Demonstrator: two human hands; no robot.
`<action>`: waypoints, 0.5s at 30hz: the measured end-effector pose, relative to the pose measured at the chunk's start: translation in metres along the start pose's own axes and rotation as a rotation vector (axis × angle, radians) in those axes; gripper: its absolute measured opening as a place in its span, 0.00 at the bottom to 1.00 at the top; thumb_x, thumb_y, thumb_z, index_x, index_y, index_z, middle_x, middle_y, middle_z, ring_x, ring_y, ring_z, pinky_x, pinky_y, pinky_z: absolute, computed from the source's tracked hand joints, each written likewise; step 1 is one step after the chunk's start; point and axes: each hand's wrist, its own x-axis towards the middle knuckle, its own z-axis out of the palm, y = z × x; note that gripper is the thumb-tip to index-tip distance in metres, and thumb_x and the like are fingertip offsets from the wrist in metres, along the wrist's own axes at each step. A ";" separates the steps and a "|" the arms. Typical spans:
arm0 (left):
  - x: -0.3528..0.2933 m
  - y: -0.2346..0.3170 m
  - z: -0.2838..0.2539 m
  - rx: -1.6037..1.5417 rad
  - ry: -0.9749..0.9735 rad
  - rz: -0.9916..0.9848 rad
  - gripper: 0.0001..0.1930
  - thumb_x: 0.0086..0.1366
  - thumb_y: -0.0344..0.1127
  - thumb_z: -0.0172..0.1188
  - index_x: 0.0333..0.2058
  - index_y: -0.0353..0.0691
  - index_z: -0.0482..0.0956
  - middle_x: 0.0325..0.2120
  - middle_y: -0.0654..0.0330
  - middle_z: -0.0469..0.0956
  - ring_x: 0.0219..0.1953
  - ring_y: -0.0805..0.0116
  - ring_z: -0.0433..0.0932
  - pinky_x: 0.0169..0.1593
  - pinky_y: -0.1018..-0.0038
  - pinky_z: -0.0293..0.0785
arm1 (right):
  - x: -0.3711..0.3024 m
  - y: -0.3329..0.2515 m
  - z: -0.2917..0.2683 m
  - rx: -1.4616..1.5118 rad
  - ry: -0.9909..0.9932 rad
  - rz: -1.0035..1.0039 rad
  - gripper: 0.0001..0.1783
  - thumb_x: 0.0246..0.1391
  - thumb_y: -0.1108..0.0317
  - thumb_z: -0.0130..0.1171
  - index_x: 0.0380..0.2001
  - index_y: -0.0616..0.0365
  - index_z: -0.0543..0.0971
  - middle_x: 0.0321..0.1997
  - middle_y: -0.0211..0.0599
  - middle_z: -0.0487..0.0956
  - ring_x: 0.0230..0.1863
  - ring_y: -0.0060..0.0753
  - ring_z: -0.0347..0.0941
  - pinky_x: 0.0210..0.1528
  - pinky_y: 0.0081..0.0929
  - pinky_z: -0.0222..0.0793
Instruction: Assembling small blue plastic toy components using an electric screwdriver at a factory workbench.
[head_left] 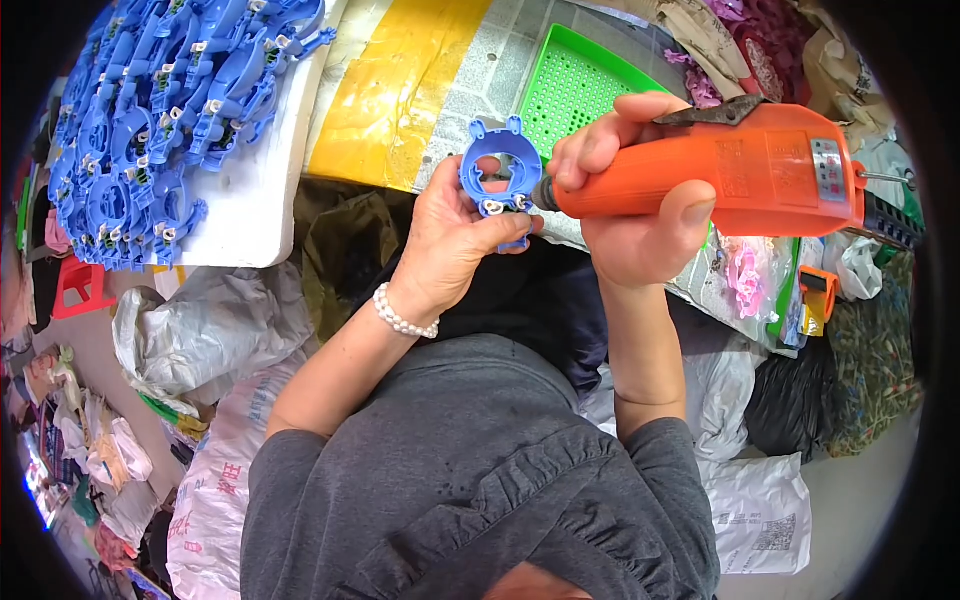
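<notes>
A blue plastic toy part (502,150), ring-shaped with two small ears on top and small white pieces near its lower edge, is gripped between the fingers and thumb of my left hand (446,225). My right hand (640,240) is wrapped round an orange electric screwdriver (700,170) held nearly level. Its dark tip points left and meets the lower right side of the blue part; the exact contact point is too small to make out. A dark lever lies along the tool's top, under my right fingers.
Many similar blue parts lie in rows on a white foam board (235,215) at the left. A green perforated tray (580,85) sits on the table beyond my hands. Pink pieces (745,275) lie at the right. Plastic sacks (215,325) stand below the table edge.
</notes>
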 end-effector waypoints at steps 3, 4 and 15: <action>0.000 0.000 0.000 0.004 0.000 0.009 0.24 0.51 0.18 0.60 0.45 0.38 0.62 0.37 0.57 0.75 0.32 0.65 0.80 0.31 0.77 0.77 | -0.001 0.000 0.002 -0.017 0.016 -0.010 0.42 0.46 0.29 0.49 0.46 0.60 0.67 0.29 0.32 0.72 0.26 0.29 0.69 0.34 0.33 0.66; 0.000 0.000 0.000 0.010 0.001 0.017 0.23 0.51 0.18 0.60 0.45 0.38 0.62 0.36 0.57 0.75 0.32 0.65 0.80 0.31 0.77 0.77 | -0.001 -0.001 0.004 -0.052 0.015 -0.014 0.42 0.46 0.30 0.50 0.45 0.60 0.67 0.28 0.32 0.72 0.26 0.29 0.69 0.33 0.32 0.66; 0.000 -0.007 0.005 -0.058 0.077 0.094 0.23 0.49 0.16 0.60 0.42 0.38 0.63 0.35 0.56 0.76 0.32 0.65 0.80 0.32 0.74 0.78 | -0.002 -0.006 0.017 -0.147 -0.013 0.022 0.38 0.43 0.34 0.56 0.37 0.63 0.68 0.22 0.37 0.70 0.21 0.31 0.67 0.25 0.32 0.67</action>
